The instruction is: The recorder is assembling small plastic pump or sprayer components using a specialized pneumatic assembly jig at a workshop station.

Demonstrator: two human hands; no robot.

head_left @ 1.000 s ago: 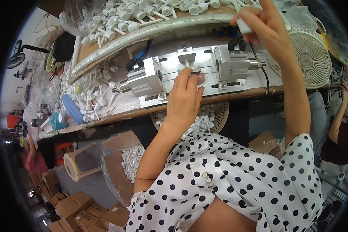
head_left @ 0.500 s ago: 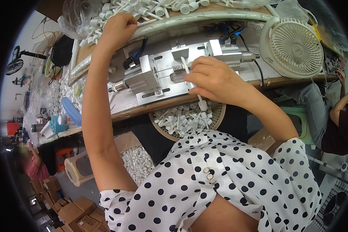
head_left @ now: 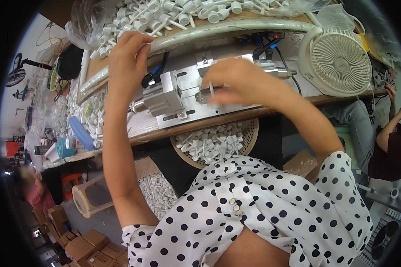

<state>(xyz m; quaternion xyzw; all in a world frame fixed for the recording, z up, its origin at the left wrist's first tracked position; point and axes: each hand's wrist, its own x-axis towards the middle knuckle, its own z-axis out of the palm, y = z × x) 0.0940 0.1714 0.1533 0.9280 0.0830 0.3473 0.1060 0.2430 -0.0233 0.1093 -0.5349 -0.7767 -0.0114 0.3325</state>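
My left hand (head_left: 128,62) hangs over the raised pale rim of the table, thumb and forefinger drawn together. What they pinch, if anything, I cannot make out. Beyond it lies a heap of white plastic stemmed parts with round caps (head_left: 182,18). My right hand (head_left: 241,82) is blurred by motion over the metal clamping fixture (head_left: 165,95). A white stemmed plastic part (head_left: 211,92) shows between its fingers; the rest of it is hidden by the hand. Beside those fingers sits a small clear block (head_left: 202,97) at the fixture's centre.
Below the table edge, a round basket (head_left: 252,139) holds many white parts. A box (head_left: 146,165) of small white pieces stands left of it. The white fan (head_left: 340,62) is at the right. Hoses run behind the fixture. Another person (head_left: 389,147) sits at the far right.
My left hand has drawn back from the heap toward me. My right hand has shifted slightly and turned, and the long white part it held is now mostly hidden.
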